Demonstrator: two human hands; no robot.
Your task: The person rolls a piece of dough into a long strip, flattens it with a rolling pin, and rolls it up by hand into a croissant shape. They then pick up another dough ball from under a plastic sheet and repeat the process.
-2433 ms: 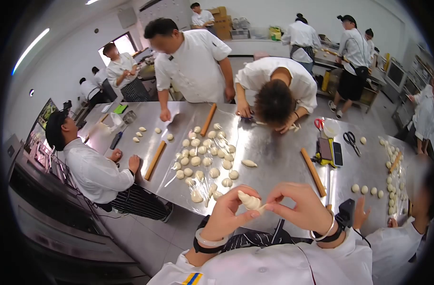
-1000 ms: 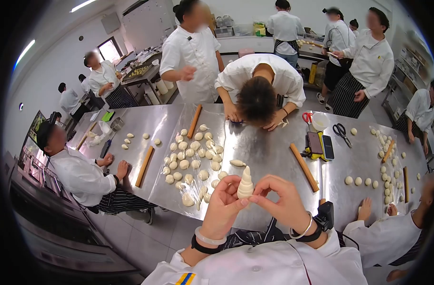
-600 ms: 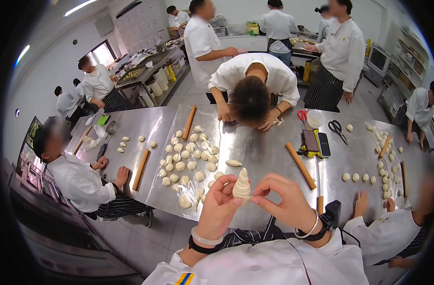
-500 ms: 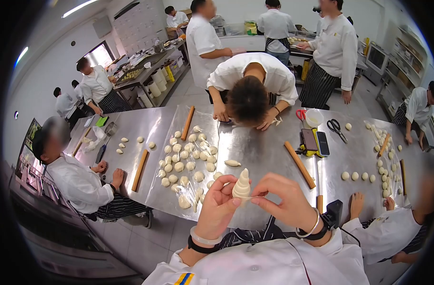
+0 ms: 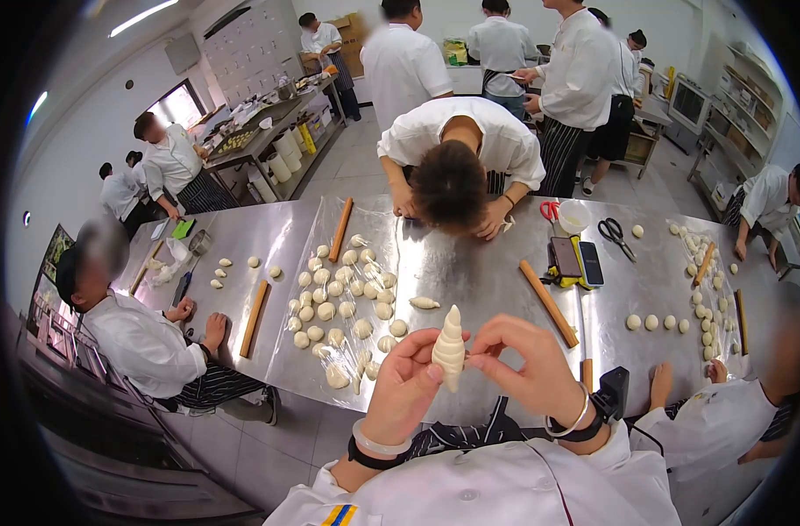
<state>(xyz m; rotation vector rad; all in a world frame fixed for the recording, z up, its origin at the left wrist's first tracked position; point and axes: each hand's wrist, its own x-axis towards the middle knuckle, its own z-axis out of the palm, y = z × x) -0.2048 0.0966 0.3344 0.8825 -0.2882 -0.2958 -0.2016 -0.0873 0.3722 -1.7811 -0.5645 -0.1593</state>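
Grasps spiral-wound dough piece (image 5: 451,350) upright in fingers of left hand (image 5: 404,377) at view centre's 5 o'clock, pinches its 4-o'clock edge with fingertips of right hand (image 5: 527,361), presumably securing wound layers, and seemingly calls for light, even pressure.

White chef-style jacket (image 5: 505,486), long sleeves, cuffs ending short of the wrists. Pale round button (image 5: 468,494) on the front; thin dark red line (image 5: 558,482) running down it. Small patch (image 5: 339,515) at lower left, blue and yellow stripes. Left hand (image 5: 402,381) bare; milky-white bangle (image 5: 378,442), black band (image 5: 375,461) behind it. Right hand (image 5: 530,368) bare; thin silver-toned bangle (image 5: 579,412), wide black strap (image 5: 587,430), boxy black device (image 5: 612,391) on it. Black cable (image 5: 652,432) loops off near that cuff. Black apron (image 5: 470,435), thin white stripes, bunched at waist.
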